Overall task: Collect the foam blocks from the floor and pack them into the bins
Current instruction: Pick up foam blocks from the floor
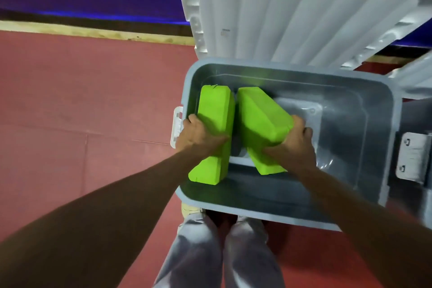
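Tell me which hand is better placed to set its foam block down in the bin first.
Probably the left. The left hand holds its green block close along the bin wall, nearly aligned. The right hand holds its block angled mid-bin, needing more turning.

Dim light, soft blur, wide-angle edge warp
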